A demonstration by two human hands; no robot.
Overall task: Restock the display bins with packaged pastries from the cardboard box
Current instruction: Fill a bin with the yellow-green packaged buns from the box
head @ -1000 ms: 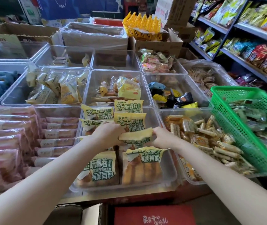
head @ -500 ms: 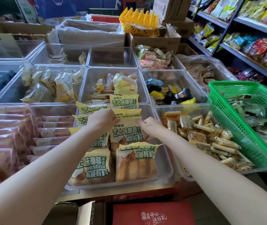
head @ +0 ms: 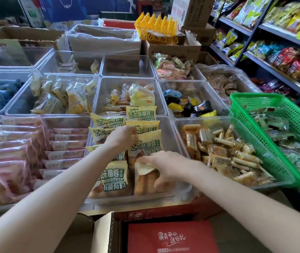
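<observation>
In a snack shop's front clear bin point(head: 182, 143), the left hand point(head: 121, 137) steadies upright yellow pastry packs point(head: 145, 143) while the right hand point(head: 163, 163) pinches the nearest pack's point(head: 151, 181) top flap, so a careless tug could topple the leaning row.

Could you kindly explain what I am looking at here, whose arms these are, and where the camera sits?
There is no machine: a person wears a camera on the head, looking down at their own arms. The left hand grips the top of a yellow pastry packet; the right hand pinches the top of a nearer packet. Both packets stand in a clear bin among other bins of snacks. A green basket sits to the right, and a cardboard box flap shows below.
</observation>
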